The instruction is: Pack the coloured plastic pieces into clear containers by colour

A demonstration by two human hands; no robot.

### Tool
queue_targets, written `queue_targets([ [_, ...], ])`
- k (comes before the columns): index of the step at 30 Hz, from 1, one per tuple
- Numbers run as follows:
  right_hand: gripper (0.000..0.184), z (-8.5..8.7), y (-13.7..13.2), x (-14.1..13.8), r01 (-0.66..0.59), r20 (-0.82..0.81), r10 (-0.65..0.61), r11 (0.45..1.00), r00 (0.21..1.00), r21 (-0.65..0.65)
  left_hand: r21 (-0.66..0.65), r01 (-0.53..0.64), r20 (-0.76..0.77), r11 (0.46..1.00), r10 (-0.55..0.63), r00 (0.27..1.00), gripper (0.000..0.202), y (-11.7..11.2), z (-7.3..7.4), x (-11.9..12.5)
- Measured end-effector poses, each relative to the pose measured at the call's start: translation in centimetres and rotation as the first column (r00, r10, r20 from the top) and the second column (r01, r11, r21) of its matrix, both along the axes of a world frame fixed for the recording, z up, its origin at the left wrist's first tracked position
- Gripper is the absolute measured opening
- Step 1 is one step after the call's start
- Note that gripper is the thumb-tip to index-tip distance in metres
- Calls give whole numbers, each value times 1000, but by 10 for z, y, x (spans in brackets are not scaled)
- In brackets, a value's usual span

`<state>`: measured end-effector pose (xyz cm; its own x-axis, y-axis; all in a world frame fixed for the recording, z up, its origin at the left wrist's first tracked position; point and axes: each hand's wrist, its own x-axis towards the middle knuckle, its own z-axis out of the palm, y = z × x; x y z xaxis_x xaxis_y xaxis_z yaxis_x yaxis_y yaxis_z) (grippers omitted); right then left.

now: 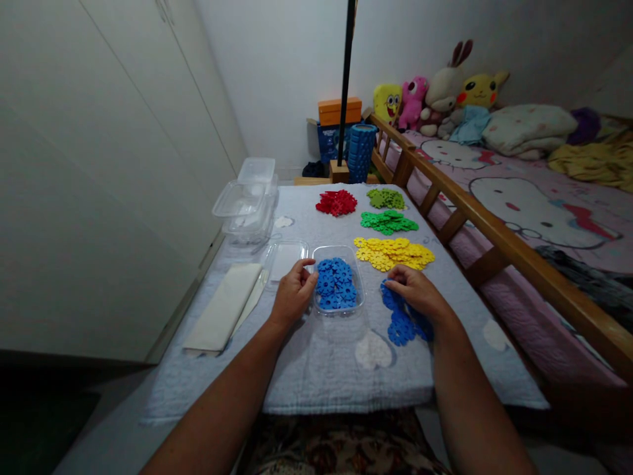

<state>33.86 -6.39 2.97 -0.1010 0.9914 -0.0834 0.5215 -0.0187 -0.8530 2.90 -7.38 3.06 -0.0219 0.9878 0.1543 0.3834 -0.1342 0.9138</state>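
A clear plastic container stands on the cloth in front of me with several blue snowflake-shaped building discs inside. My left hand is closed on the container's left rim, thumb and fingers at the wall. To the right, my right hand pinches a blue disc over a loose pile of blue discs. The palm and wrist hide part of that pile. Just beyond my right hand lies a pile of yellow discs.
Farther back are green, olive-green and red disc piles. At left are stacked clear containers, a clear lid and a folded off-white sheet. A wooden bed rail borders the right side; a black pole rises behind.
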Motion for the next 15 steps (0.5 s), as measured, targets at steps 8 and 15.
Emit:
queue_targets([
  [8,24,16,-2,-6,19,-116,-9,996,993,85,-2,8,5,1000,-8,1000,36,0,0,0],
  [15,17,47,7,-52,-91,-169,123,978,978,187,1,11,-1,1000,-11,1000,36,0,1,0],
])
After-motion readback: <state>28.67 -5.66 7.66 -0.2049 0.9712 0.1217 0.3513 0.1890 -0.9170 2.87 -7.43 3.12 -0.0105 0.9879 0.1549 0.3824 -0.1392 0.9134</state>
